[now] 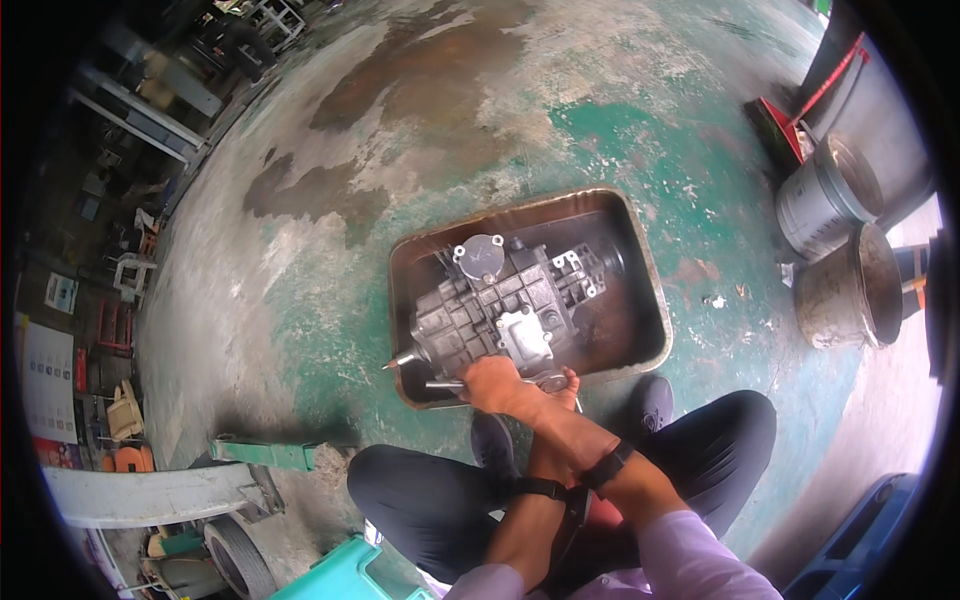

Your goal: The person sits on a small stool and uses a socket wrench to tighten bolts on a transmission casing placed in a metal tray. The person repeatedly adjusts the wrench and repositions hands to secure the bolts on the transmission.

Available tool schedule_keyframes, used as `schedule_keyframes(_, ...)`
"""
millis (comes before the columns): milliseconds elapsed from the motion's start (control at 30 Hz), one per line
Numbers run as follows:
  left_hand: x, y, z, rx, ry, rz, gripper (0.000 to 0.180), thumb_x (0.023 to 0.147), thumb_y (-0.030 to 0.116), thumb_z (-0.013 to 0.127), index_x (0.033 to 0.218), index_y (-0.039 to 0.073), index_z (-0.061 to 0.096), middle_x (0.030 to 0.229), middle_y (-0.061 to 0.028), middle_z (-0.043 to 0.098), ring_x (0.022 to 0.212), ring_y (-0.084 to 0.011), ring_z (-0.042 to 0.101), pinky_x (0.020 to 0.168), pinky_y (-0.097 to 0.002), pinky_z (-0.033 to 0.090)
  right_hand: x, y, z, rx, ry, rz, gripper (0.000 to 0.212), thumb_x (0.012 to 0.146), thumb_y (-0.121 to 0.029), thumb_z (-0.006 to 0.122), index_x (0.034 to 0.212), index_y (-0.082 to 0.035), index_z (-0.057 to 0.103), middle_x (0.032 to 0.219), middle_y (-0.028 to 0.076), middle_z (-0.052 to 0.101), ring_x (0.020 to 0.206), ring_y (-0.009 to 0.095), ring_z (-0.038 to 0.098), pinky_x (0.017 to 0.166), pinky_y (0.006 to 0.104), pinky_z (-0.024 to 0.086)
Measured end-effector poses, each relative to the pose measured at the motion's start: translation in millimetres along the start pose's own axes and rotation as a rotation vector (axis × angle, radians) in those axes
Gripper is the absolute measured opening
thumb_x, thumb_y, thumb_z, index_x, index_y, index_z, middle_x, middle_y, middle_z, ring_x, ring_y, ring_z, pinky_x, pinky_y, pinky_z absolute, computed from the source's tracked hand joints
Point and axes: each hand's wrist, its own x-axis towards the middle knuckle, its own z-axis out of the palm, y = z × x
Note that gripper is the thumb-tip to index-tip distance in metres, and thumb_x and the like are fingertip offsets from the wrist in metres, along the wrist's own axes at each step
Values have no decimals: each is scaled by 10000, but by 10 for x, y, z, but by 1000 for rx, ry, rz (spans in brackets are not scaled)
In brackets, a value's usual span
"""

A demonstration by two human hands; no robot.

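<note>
The gearbox [465, 322] lies in the brown tray [622, 338]. It looks heavy, hard and maybe slippery, so its thick body is best held from both sides. The right hand [490, 384] grips a metal bar [440, 384]; I cannot tell what the left hand [570, 388] holds.

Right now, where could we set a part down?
Worn green floor is bare between the rectangular brown tray and dirty grey bucket, except white scraps, and left of the tray. The ribbed grey metal gearbox crowds the tray.
</note>
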Motion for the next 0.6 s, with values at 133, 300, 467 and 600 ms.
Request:
schedule_keyframes(133,-156,104,-169,229,-58,-53,477,893,504,451,1073,68,521,1068,-159,550,915,-364,549,758,-516,471,-185,5,-6,143,153,81,229,778,-284,636,910,-97,646,821,133,666,791,331,641,707,412,503)
schedule_keyframes(300,-354,77,151,735,-188,299,245,859,356,594,1022,174,576,851,-68,595,587,-161,583,444,-314,492,-692,591,-294,620,869,311,128,813,-175,606,850,-52,612,763,143,651,668,295,635,616,377,498)
schedule_keyframes(467,-617,102,790,1064,164,391,342,776,185,697,1068,101,542,778,-43,565,445,-169,524,352,-280,430,-1364,1361,-347,1468,1261,589,165,886,-189,517,941,-34,532,688,62,577,494,133,504,426,265,418)
schedule_keyframes(600,-573,-3,1051,1335,116,462,511,721,151,762,1159,60,515,778,-65,596,423,-117,487,329,-253,377,-1555,1597,205,1521,1423,853,125,893,-162,479,894,-48,529,703,58,577,449,109,428,405,263,416)
